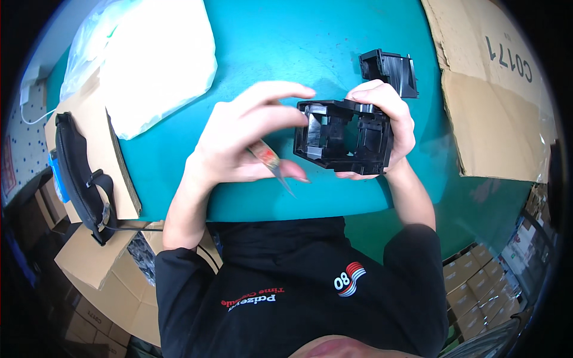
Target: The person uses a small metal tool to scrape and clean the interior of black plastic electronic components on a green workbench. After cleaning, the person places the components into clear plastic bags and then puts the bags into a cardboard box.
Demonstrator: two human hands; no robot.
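My right hand (389, 122) is wrapped around the right end of a black plastic housing (325, 162), a hollow frame with openings through its middle. My left hand (239, 134) is at the housing's left end, index and middle fingers stretched toward its edge; whether they touch it I cannot tell. A small pointed knife (267, 156) with a tan and red wrapped handle is held in the same hand by the lower fingers, its thin blade pointing down toward me. Just beyond my right hand, a second black plastic part (401, 73) lies on the green mat (322, 36).
A white plastic bag (158, 59) covers the far left of the mat. An open cardboard box (495, 95) stands at the right edge. On the left, a black padded strap (80, 173) rests against cardboard (122, 185). More cartons (474, 274) are stacked below at the right.
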